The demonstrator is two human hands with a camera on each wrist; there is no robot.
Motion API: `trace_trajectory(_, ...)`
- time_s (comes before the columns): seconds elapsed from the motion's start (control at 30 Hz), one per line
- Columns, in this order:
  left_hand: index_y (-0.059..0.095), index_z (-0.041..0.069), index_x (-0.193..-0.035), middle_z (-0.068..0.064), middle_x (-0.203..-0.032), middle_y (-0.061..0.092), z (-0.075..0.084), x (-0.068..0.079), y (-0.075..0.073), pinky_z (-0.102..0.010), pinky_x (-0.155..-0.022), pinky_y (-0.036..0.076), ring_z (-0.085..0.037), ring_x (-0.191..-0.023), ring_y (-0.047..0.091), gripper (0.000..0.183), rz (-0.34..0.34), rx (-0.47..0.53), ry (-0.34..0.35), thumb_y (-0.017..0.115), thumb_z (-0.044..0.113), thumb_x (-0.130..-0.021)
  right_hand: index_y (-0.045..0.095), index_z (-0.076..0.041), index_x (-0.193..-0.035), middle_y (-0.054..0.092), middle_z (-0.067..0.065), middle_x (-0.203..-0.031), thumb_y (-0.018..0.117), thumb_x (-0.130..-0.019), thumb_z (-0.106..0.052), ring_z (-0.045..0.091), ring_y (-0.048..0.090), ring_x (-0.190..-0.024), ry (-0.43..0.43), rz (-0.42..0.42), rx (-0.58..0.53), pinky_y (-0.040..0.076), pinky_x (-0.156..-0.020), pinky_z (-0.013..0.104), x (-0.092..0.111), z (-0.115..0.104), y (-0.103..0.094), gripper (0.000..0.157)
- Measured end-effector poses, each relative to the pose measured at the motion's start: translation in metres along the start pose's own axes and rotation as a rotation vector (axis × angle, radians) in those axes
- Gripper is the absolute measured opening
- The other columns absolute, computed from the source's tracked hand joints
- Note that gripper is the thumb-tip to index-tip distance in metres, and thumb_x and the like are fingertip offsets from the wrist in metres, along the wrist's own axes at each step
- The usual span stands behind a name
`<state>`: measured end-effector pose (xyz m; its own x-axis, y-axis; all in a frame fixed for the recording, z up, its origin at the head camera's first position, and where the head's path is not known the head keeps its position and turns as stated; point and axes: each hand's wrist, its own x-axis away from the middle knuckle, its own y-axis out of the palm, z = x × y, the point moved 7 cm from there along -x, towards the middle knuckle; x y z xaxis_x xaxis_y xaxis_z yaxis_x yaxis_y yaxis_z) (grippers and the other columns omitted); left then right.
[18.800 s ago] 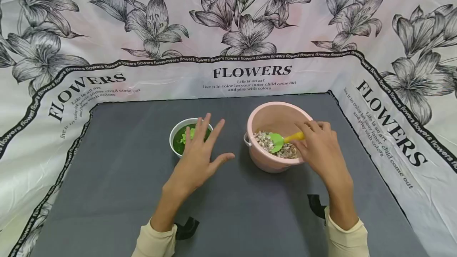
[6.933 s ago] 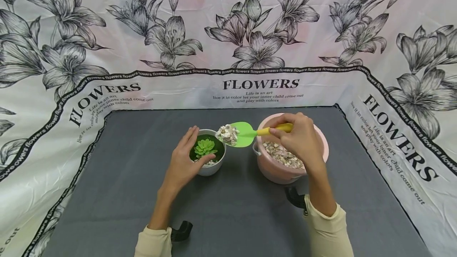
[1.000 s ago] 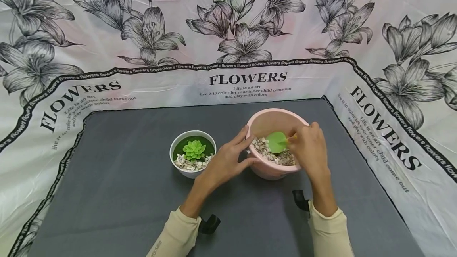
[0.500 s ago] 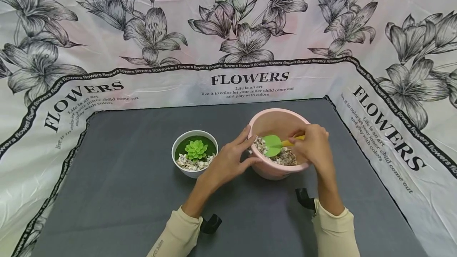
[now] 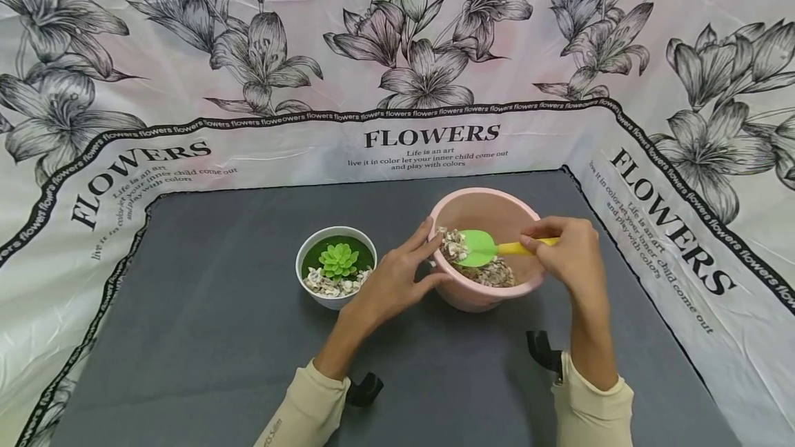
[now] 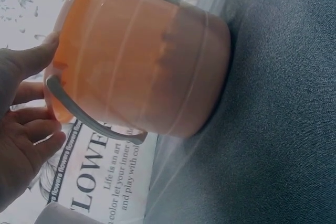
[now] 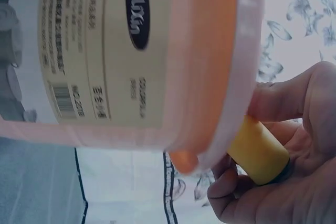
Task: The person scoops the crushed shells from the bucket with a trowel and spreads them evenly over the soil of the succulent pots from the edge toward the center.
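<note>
In the head view, my right hand [image 5: 568, 254] grips the yellow handle of a small trowel [image 5: 478, 248]. Its green blade holds pale pebble-like bits inside a pink bucket [image 5: 484, 200], low over more of the same bits [image 5: 493, 273]. The right wrist view shows fingers and thumb around the yellow handle [image 7: 260, 150], beside the bucket's rim. My left hand [image 5: 397, 281] rests against the bucket's left side, fingers fairly straight at the rim and thumb lower on the wall. To its left stands a white pot [image 5: 302, 247] with a green succulent [image 5: 338, 261] and pale bits along its front.
A dark grey cloth [image 5: 217, 330] covers the table under the bucket and pot. Flower-printed fabric [image 5: 428, 74] rises at the back and both sides. A grey bucket handle [image 6: 89, 121] hangs down near my left hand.
Over 18.8 s, pale bits have appeared in the pot around the succulent, and my left hand has moved from the pot to the bucket. Just now the trowel tilts up, loaded, as my right hand shifts right.
</note>
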<state>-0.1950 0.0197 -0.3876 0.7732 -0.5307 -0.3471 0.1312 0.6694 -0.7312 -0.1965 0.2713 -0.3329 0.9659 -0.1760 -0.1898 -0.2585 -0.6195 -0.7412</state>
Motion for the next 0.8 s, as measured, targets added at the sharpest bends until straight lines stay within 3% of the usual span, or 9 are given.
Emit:
trace_trajectory(0.1, 0.049, 0.005, -0.156, -0.018, -0.171, 0.032, 0.000, 0.001, 0.001, -0.044, -0.112, 0.053, -0.033, -0.147, 0.050, 0.072, -0.003, 0.006, 0.008, 0.076, 0.034, -0.097, 0.082, 0.003, -0.098, 0.080, 0.022, -0.092, 0.080, -0.089, -0.008, 0.007, 0.062, -0.079, 0.025, 0.023, -0.046, 0.046, -0.065, 0.014, 0.001, 0.006, -0.007, 0.015)
trace_trajectory(0.2, 0.047, 0.006, -0.157, -0.018, -0.171, 0.031, 0.000, 0.001, 0.002, -0.044, -0.112, 0.054, -0.034, -0.146, 0.051, 0.073, -0.004, 0.014, 0.009, 0.076, 0.035, -0.097, 0.081, 0.005, -0.100, 0.078, 0.006, -0.082, 0.080, -0.089, -0.008, -0.006, 0.057, -0.073, 0.069, 0.038, -0.089, 0.046, -0.062, 0.013, 0.003, 0.012, -0.015, 0.017)
trace_trajectory(0.33, 0.046, 0.010, -0.158, -0.018, -0.171, 0.031, -0.001, 0.001, 0.001, -0.044, -0.110, 0.055, -0.034, -0.145, 0.053, 0.073, -0.001, 0.020, 0.000, 0.076, 0.036, -0.097, 0.080, 0.005, -0.105, 0.066, -0.025, -0.071, 0.079, -0.092, -0.012, -0.006, 0.055, -0.077, 0.118, 0.031, -0.104, 0.045, -0.067, 0.015, 0.005, 0.018, -0.024, 0.021)
trace_trajectory(0.4, 0.046, 0.012, -0.159, -0.017, -0.171, 0.030, -0.002, 0.002, 0.001, -0.043, -0.110, 0.055, -0.033, -0.145, 0.053, 0.074, -0.002, 0.020, -0.003, 0.076, 0.037, -0.097, 0.080, 0.005, -0.106, 0.059, -0.034, -0.069, 0.078, -0.092, -0.013, -0.004, 0.055, -0.079, 0.128, 0.032, -0.109, 0.044, -0.068, 0.017, 0.006, 0.019, -0.028, 0.023)
trace_trajectory(0.6, 0.045, 0.011, -0.159, -0.017, -0.171, 0.031, -0.002, 0.003, 0.000, -0.043, -0.112, 0.053, -0.031, -0.147, 0.051, 0.075, 0.021, 0.015, 0.005, 0.076, 0.038, -0.096, 0.079, 0.007, -0.104, 0.056, -0.039, -0.067, 0.079, -0.092, -0.011, -0.004, 0.054, -0.076, 0.084, 0.075, -0.114, 0.043, -0.063, 0.018, 0.008, 0.013, -0.039, 0.021)
trace_trajectory(0.8, 0.045, 0.010, -0.159, -0.015, -0.171, 0.032, -0.003, 0.004, -0.001, -0.043, -0.114, 0.052, -0.031, -0.149, 0.049, 0.074, 0.034, 0.013, 0.014, 0.076, 0.037, -0.097, 0.079, 0.008, -0.102, 0.059, -0.036, -0.070, 0.078, -0.093, -0.007, -0.001, 0.055, -0.077, 0.044, 0.117, -0.150, 0.043, -0.061, 0.017, 0.009, 0.005, -0.047, 0.018)
